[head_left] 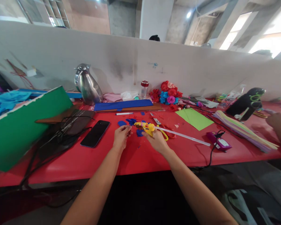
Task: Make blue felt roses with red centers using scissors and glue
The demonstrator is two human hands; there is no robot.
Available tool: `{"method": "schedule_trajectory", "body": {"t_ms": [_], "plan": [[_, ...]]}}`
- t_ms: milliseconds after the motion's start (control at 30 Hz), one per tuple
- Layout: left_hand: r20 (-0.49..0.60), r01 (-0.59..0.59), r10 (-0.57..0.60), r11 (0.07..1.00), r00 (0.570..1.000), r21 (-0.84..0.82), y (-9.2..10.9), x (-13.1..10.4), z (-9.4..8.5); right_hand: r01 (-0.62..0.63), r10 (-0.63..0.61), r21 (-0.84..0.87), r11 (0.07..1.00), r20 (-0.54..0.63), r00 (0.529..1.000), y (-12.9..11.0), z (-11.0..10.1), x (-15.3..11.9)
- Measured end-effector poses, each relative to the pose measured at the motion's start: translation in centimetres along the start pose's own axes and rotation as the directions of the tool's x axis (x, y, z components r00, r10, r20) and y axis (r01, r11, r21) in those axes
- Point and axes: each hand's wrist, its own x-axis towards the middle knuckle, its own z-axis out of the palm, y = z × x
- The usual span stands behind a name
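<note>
Two hands (140,137) around yellow glue gun (147,127), nozzle leftward, long axis crosswise.

Two bare hands of the wearer, left hand (120,135) and right hand (157,140), at frame centre, a third hand (279,122) at the right edge, one black phone (95,133), one steel jug (87,84), one small jar (144,89), one green sheet (194,118), one cluster of paper flowers (167,93)

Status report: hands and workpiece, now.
Left hand pinching a small piece. Right hand gripping yellow glue gun. Blue scraps and scissors close by.
</note>
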Motion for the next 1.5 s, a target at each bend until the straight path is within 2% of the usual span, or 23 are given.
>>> {"method": "schedule_trajectory", "body": {"t_ms": [267,467,700,933,1333,1500], "plan": [[0.004,0.005,-0.006,1.000,1.000,0.007,0.1,-0.1,0.1,-0.015,0.009,-0.103,0.995,-0.059,0.998,-0.2,-0.5,-0.2],[0.002,0.005,-0.005,1.000,1.000,0.006,0.1,-0.1,0.1,0.017,-0.022,-0.090,0.996,-0.053,0.998,0.0,-0.1,-0.3],[-0.002,0.014,-0.014,1.000,1.000,0.001,0.1,-0.1,0.1,0.008,-0.022,-0.118,0.993,-0.119,0.993,0.0,-0.4,-0.6],[-0.010,0.014,-0.014,1.000,1.000,-0.001,0.3,-0.1,0.2,0.028,-0.035,-0.130,0.991,-0.054,0.998,0.6,0.0,-1.0],[-0.005,0.023,-0.023,1.000,1.000,0.019,0.3,-0.2,0.1,-0.004,0.002,-0.057,0.998,-0.046,0.999,-0.3,0.1,-0.2],[0.000,0.023,-0.023,1.000,1.000,0.020,0.4,-0.2,0.1,0.020,-0.023,-0.048,0.999,-0.057,0.998,-0.2,0.2,-0.3]]}}
